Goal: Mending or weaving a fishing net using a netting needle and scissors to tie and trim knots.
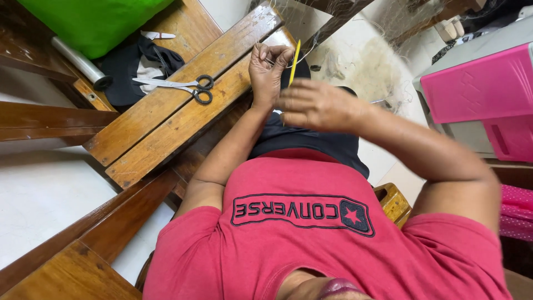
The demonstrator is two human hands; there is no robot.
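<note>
Shirt: a red shirt [311, 244] with a dark printed emblem fills the near foreground, worn by the person, with dark shorts [311, 141] beyond it.
Stool: a yellow wooden corner [393, 203] shows beside the person's hip.
Right hand: the right hand [313, 104] hovers blurred above the lap, fingers loosely curled; whether it grips anything I cannot tell.
Left hand: the left hand [269, 69] is raised just beyond the right one, fingers pinched closed on thin pale thread [270, 59].
Yellow needle: a flat yellow netting needle [294, 55] stands nearly upright just beside the left hand, between the two hands; which hand holds it I cannot tell.
Table: a slatted wooden table [166, 128] lies to the left of the hands.
Scissors: black-handled scissors [180, 86] lie flat on the table, apart from both hands.
Cloth: dark cloth [136, 69] sits past the scissors, beside a grey roll [78, 61].
Net: fine pale netting [361, 61] spreads over the floor ahead.
Far: a green cushion [91, 19] upper left, pink bins [483, 89] at right.
</note>
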